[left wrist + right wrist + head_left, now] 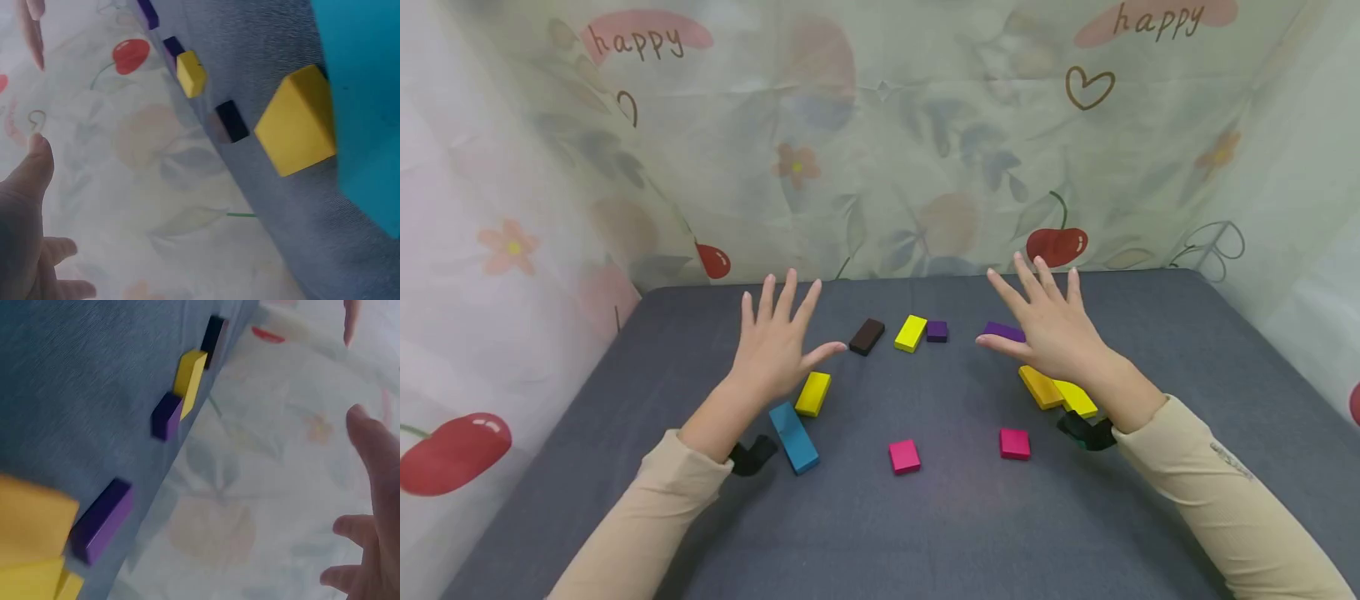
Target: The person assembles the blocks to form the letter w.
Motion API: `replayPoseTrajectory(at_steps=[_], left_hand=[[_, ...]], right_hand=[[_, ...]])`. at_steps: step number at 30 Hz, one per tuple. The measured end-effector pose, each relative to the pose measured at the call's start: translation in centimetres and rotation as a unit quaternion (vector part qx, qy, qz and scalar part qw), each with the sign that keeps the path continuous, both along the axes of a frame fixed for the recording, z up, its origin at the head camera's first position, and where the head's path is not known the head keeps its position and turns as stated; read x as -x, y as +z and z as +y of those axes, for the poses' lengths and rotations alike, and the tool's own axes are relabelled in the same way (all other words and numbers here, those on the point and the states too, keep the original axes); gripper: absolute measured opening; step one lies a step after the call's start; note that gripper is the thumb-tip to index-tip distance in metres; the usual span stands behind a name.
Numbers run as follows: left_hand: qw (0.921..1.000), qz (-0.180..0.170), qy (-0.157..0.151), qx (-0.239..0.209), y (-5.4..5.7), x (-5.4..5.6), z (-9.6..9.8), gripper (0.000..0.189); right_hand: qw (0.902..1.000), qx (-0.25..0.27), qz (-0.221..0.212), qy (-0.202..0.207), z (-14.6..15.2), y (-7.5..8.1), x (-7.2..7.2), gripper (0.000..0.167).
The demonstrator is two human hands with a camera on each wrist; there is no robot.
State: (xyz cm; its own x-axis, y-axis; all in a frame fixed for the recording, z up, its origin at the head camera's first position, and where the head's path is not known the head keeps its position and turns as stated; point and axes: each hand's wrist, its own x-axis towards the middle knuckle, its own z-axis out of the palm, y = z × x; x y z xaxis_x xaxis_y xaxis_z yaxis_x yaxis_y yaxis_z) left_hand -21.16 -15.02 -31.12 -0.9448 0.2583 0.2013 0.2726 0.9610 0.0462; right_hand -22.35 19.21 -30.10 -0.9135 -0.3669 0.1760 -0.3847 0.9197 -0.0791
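The left hand (771, 348) and right hand (1051, 332) are held wide and empty above the gray cloth (955, 517), where the yellow block (813, 395) just beside the blue block (794, 439) should probably be pinched softly, so nothing else is bumped.

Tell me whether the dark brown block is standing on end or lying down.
Lying down: in the head view, the dark brown block rests on the gray cloth with a long, broad face upward.
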Motion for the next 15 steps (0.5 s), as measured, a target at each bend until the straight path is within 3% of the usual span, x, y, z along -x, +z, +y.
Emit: replayPoseTrajectory(at_steps=[8,15], left_hand=[[0.9983,-0.033,-0.015,-0.045,1.2,-1.6,-1.1,0.082],[0.9931,-0.087,-0.019,-0.077,0.4,-3.6,-2.6,0.080]], right_hand=[[0.9954,0.018,-0.011,0.093,-4.2,0.7,0.1,0.071],[0.9823,0.040,-0.063,0.172,-8.3,0.5,1.0,0.061]])
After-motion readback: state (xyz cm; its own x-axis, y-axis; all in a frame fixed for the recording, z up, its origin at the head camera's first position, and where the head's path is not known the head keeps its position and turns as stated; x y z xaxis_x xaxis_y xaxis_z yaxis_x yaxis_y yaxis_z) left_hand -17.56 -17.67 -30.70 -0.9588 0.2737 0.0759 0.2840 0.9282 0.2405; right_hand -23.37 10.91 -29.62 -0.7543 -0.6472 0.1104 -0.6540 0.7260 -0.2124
